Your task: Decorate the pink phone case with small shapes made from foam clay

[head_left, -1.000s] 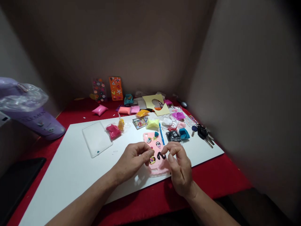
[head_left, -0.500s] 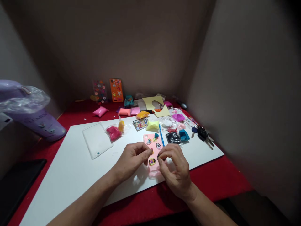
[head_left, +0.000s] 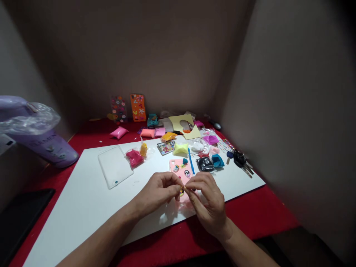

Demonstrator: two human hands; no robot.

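A pink phone case (head_left: 180, 170) with small clay decorations lies on the white board (head_left: 83, 200) in front of me. Both my hands hover over its near end, fingertips pinched together and touching each other. My left hand (head_left: 159, 193) comes in from the left, my right hand (head_left: 206, 202) from the right. Whatever sits between the pinched fingertips is too small and hidden to name; a dark clay strip was there earlier. A blue tool (head_left: 191, 160) lies right of the case.
Packets of coloured clay: magenta (head_left: 134, 157), yellow-green (head_left: 180, 149), black (head_left: 205, 163), blue (head_left: 217, 160). A clear case (head_left: 114, 166) lies left. Keys (head_left: 240, 158) rest at the right edge. A purple object in plastic (head_left: 36, 133) stands far left. Decorated cases (head_left: 138, 107) lean on the back wall.
My hands have closed in on each other above the case's near end. The curled black clay strip seen by my right fingers earlier is now hidden between the pinched fingertips.
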